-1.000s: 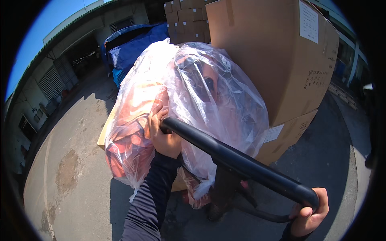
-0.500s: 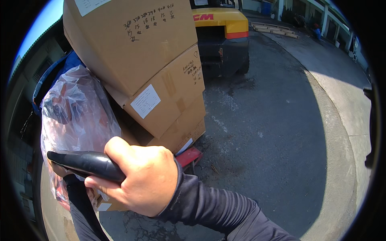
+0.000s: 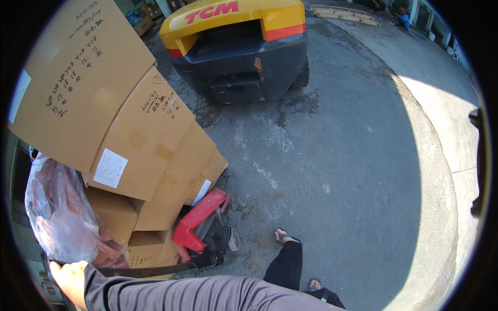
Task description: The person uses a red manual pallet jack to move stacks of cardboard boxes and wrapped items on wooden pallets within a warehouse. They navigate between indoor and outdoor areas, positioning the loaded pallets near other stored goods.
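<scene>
My right hand [image 3: 70, 282] is at the lower left, its grey-sleeved arm stretched across the bottom of the view. It is closed at the end of the dark handle [image 3: 145, 271] of a pallet jack, with most fingers hidden. The handle curves away to the jack's red body [image 3: 199, 215] and dark base. Above my hand a clear plastic bag [image 3: 59, 217] with reddish contents leans against stacked cardboard boxes [image 3: 140, 135]. The boxes bear handwriting and white paper labels. My left hand is out of sight.
A yellow and dark-grey forklift [image 3: 233, 57] stands ahead, beyond the boxes. My sandalled feet [image 3: 287, 236] are on dark pavement right of the jack. A pale concrete strip [image 3: 441, 150] curves along the right. Wooden pallets [image 3: 345, 14] lie far off, near a person in blue [image 3: 403, 19].
My view has turned right and down, so boxes and bag now sit further left. My right hand has shifted to the lower left. My left arm has left the view; my feet now show.
</scene>
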The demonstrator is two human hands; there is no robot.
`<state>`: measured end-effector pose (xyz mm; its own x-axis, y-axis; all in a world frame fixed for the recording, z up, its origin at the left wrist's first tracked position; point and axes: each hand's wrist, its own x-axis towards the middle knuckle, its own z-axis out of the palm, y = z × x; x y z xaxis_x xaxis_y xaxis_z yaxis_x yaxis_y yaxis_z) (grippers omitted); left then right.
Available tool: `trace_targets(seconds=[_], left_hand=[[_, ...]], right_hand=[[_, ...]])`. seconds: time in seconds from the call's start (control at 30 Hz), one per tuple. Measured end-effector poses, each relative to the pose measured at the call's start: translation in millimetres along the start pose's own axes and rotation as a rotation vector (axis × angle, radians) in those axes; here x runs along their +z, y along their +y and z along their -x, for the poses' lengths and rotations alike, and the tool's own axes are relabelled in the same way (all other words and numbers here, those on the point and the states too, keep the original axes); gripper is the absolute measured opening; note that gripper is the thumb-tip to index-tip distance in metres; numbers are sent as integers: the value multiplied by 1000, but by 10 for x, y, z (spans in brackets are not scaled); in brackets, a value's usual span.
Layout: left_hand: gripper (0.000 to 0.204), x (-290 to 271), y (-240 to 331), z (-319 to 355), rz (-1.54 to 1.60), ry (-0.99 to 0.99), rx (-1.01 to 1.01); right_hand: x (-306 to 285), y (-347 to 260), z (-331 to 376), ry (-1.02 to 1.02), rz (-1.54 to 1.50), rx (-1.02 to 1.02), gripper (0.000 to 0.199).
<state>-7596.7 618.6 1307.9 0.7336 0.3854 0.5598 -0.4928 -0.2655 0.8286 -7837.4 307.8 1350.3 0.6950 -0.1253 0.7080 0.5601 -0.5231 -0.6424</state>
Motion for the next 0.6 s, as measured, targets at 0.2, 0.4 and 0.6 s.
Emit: trace_targets(seconds=[0.2,0.4,0.6], left_hand=[[36,93,341,375,-93,105,-76],[35,146,774,699,-177,198,-133],[33,993,1439,1392,-5,297,-258]], right_hand=[[-379,496,-244,-187,-166,-4,30],[-1028,1007,-937,-371,-288,5,33],[-1029,1424,-1335,-510,-378,-39,30]])
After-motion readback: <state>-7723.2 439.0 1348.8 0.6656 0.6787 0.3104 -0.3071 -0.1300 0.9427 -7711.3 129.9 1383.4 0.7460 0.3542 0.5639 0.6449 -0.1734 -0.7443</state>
